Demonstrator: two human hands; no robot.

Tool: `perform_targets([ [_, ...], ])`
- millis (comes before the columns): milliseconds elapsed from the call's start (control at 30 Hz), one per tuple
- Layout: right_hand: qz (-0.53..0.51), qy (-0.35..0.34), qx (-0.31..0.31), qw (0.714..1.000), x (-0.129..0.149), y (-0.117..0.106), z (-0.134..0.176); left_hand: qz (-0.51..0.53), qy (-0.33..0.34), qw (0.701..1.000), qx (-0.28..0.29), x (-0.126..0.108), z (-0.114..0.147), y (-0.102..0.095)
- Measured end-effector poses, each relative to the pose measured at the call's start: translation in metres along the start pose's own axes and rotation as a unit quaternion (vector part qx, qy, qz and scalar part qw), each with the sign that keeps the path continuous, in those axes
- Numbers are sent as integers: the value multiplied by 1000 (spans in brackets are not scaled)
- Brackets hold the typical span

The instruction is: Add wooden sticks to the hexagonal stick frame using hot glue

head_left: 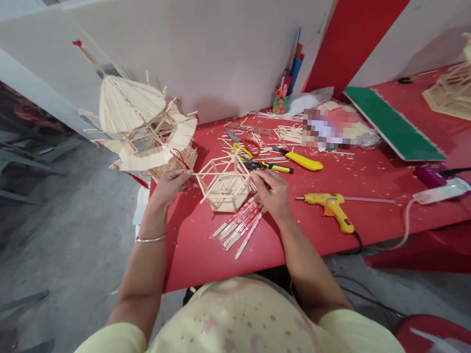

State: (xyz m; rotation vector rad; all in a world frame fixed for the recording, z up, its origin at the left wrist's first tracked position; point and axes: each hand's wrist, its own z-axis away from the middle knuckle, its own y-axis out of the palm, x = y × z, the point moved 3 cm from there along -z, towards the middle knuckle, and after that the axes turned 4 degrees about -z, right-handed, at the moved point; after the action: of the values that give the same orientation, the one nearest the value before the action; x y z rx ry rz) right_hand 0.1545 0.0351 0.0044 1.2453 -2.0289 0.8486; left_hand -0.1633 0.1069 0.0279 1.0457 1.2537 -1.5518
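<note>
A thin wooden stick runs level across the top of a small polygonal stick frame with a web-like base. My left hand pinches the stick's left end, a little outside the frame. At its other end, by the frame's right corner, the fingers of my right hand are closed on the stick; the exact fingertip contact is partly hidden. Below the frame and my right hand lie wrapped chopsticks in clear and red packaging. Left of the frame, near my left hand, stands a larger pagoda-like stick model.
A yellow glue gun lies to the right, cord trailing past the table edge. Behind the frame are scissors, pliers, a yellow cutter and stick scraps. A pen cup, green board and purple power strip stand farther off.
</note>
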Motion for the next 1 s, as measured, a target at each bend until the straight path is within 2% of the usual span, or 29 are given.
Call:
perform_targets([
  [1000, -5, -17, -8, 1000, 0, 0, 0, 4, 6, 1000, 2, 1, -1, -1],
])
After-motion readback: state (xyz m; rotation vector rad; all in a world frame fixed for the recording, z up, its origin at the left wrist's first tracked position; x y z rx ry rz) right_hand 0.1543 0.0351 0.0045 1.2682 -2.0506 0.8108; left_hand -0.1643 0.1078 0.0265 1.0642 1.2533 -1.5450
